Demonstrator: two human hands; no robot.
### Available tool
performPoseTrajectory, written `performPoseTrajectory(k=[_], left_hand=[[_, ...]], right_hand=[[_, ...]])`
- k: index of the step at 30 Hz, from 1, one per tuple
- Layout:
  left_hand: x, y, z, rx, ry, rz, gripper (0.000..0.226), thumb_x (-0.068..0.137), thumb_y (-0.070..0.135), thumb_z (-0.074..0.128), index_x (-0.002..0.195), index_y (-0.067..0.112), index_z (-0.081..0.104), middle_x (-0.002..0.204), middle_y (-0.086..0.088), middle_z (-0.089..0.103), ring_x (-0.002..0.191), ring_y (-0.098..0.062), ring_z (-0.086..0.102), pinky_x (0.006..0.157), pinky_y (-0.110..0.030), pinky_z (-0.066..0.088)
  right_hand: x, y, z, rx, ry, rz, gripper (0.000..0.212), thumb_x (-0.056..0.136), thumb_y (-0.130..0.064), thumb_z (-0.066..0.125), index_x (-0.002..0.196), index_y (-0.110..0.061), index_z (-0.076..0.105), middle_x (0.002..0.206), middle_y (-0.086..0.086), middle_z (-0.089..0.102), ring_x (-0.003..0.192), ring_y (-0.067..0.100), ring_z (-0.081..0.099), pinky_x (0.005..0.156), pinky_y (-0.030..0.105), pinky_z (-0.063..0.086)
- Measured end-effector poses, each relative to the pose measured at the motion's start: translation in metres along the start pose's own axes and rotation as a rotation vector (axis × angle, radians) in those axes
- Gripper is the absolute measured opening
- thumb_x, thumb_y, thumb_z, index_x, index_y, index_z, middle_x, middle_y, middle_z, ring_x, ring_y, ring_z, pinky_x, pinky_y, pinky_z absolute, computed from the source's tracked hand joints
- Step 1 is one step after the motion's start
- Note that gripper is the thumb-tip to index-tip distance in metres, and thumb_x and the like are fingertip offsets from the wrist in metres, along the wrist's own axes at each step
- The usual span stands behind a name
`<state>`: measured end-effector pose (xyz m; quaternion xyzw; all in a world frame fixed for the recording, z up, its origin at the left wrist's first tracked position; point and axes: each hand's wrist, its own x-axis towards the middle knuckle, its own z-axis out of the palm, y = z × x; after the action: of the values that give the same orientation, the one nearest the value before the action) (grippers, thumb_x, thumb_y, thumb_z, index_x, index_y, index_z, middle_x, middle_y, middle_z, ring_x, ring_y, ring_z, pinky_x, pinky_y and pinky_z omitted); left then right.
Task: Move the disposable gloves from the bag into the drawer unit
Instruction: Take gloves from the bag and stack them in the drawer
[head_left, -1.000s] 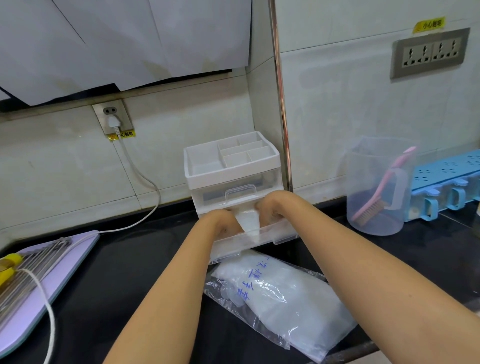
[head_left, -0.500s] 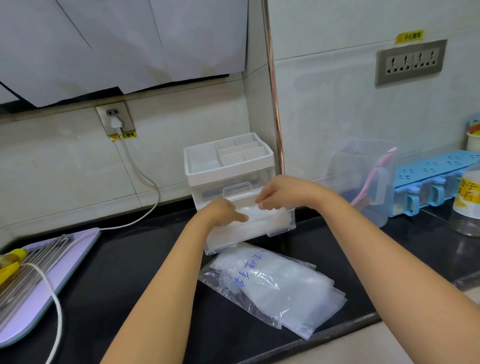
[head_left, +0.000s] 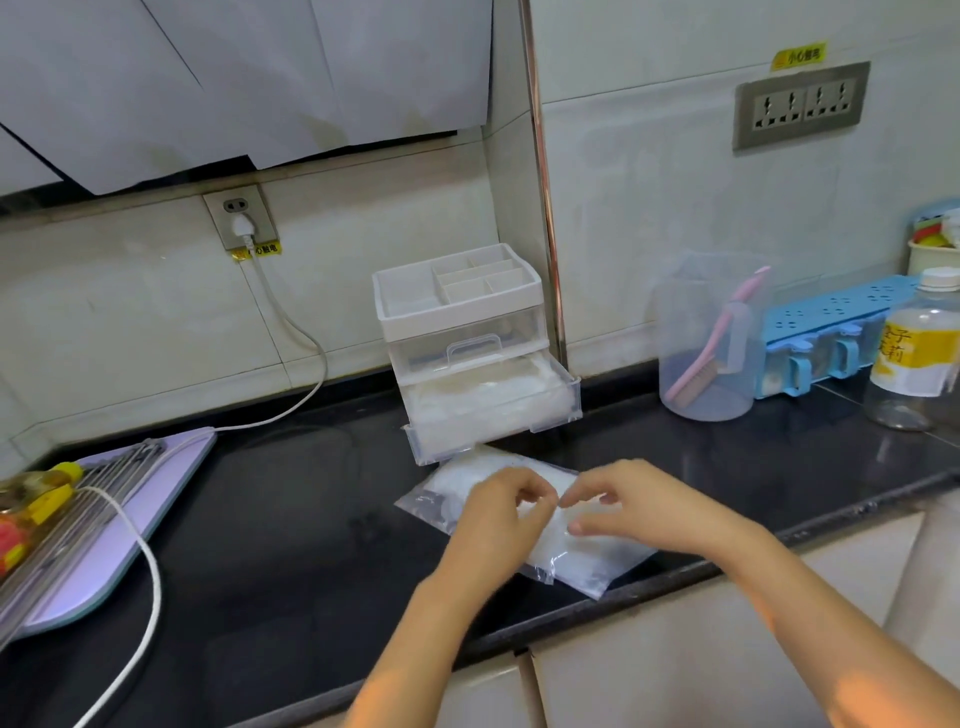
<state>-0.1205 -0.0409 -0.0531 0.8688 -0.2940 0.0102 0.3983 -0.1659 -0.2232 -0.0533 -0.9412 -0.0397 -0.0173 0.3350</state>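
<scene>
Working at the bag (head_left: 587, 566) on the bench (head_left: 291, 519): my left hand (head_left: 498, 514) and right hand (head_left: 636, 501) curl close together over it, though I cannot tell whether either is pinching it. Some gloves (head_left: 483, 402) lie in the open drawer (head_left: 571, 402); the rest probably need fishing out next.

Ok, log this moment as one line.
left hand: at bag, grip unclear | right hand: same | lower drawer: open, gloves inside | bag: on counter, not empty
</scene>
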Motion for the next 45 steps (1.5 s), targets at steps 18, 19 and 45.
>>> performPoseTrajectory(k=[18,19,45], left_hand=[[-0.03,-0.03,0.038,0.06,-0.096,0.035,0.045,0.098,0.03,0.049,0.142,0.027,0.042,0.152,0.015,0.03,0.14,0.005,0.018,0.108,-0.012,0.015],[-0.03,-0.031,0.038,0.058,-0.093,0.04,0.044,0.098,0.029,0.049,0.142,0.027,0.043,0.152,0.015,0.031,0.138,0.008,0.017,0.108,-0.012,0.015],[-0.031,-0.025,0.032,0.012,-0.156,0.05,0.039,0.082,0.043,0.07,0.118,0.032,0.061,0.142,0.02,0.044,0.131,0.016,0.006,0.118,-0.025,0.002]], right_hand=[[-0.065,0.058,0.06,0.028,0.355,-0.115,0.045,0.073,-0.039,0.072,0.118,-0.038,0.062,0.124,-0.037,0.044,0.126,-0.011,0.039,0.109,0.008,0.019],[-0.067,0.059,0.061,0.049,0.388,-0.126,0.038,0.075,-0.038,0.07,0.113,-0.039,0.065,0.121,-0.035,0.05,0.124,-0.014,0.04,0.107,0.007,0.021],[-0.068,0.009,0.008,0.063,0.682,-0.105,0.012,0.081,-0.014,0.072,0.08,-0.026,0.074,0.081,-0.021,0.066,0.091,0.002,0.053,0.074,0.01,0.042]])
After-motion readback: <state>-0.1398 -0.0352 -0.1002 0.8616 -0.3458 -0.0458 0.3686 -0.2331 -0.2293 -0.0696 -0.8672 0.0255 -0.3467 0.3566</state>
